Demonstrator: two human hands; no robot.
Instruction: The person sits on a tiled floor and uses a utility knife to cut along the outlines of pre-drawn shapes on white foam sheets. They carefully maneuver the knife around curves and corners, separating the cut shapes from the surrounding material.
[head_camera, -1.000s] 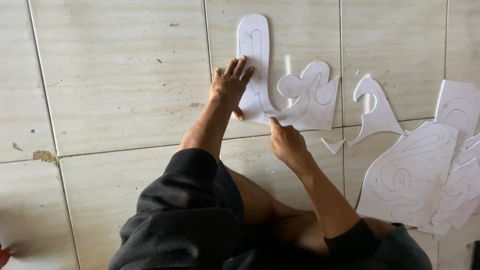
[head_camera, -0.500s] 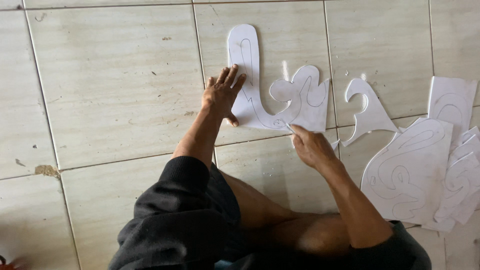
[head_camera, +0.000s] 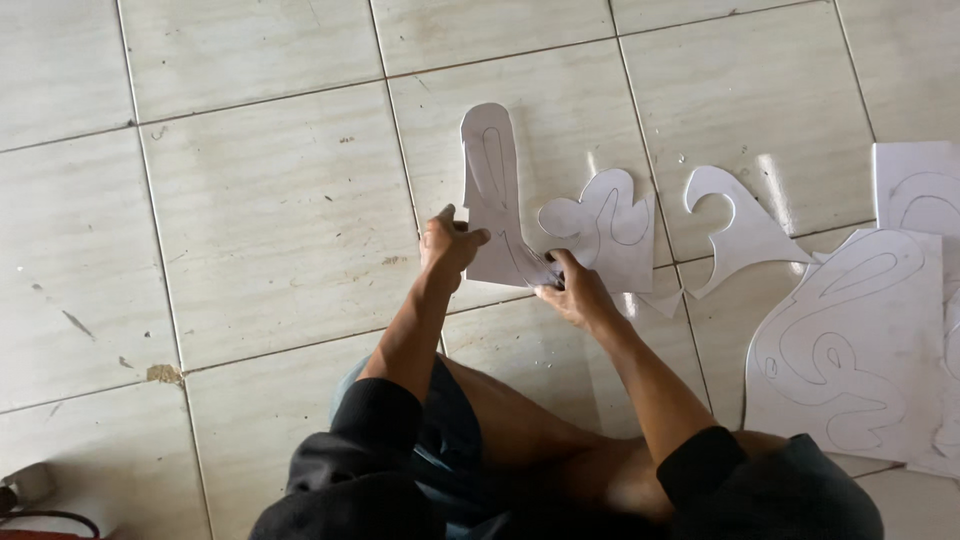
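- The person sits on a tiled floor (head_camera: 270, 230) of pale, streaked tiles, with both hands on one white paper cutout (head_camera: 497, 200).
- That cutout is a tall strip with a rounded top and a pencil line drawn along it; its lower part curves over to join a curly shape with rounded lobes. It lies on the floor just in front of the person's knees, its left edge lifted a little.
- The left hand (head_camera: 447, 243) grips the cutout's left edge low down, thumb on top and fingers curled under, closed on the paper.
- The right hand (head_camera: 575, 292) pinches the cutout's bottom edge where the strip bends, fingers closed tight on the paper. Whether it also holds a tool cannot be told.
- Just right of the cutout lies a hooked paper piece (head_camera: 738, 232) with a pointed tail, flat on the floor.
- A small paper scrap (head_camera: 662, 303) lies between the cutout and the hooked piece, near the right hand.
- Further right of the cutout is a large sheet (head_camera: 850, 350) with looping outlines drawn on it, overlapping other sheets (head_camera: 915, 190) at the edge of view.
- Dark sleeves cover both arms above the elbow.
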